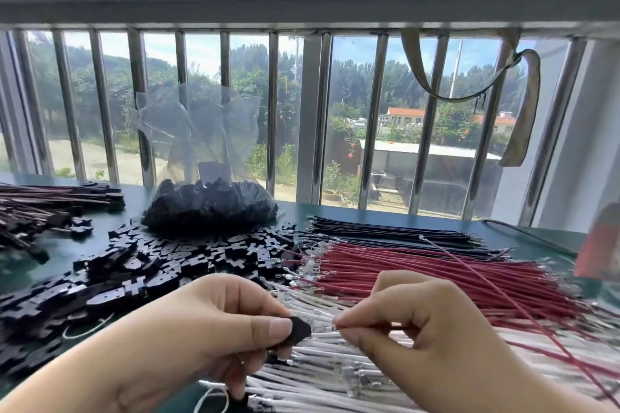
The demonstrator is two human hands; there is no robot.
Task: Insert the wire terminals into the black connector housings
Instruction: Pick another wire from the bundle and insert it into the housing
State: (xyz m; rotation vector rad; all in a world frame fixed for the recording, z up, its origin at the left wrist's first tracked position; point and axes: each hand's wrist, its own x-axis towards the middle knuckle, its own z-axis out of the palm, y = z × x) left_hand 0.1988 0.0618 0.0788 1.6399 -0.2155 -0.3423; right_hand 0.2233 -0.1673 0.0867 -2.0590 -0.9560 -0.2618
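My left hand [214, 322] pinches a small black connector housing [299, 330] between thumb and fingers. My right hand [416, 329] pinches a red wire [483, 292] near its metal terminal end, a short gap to the right of the housing. The wire's free end rises up and back to the right. Beneath both hands lie white wires [335, 365]; behind them are red wires [419, 275] and black wires [389, 231].
Loose black housings [161, 261] are heaped at the left on the green table [523, 231]. A clear plastic bag [208, 201] of more housings stands behind. Finished wire assemblies [40, 208] lie at the far left. A barred window runs along the back.
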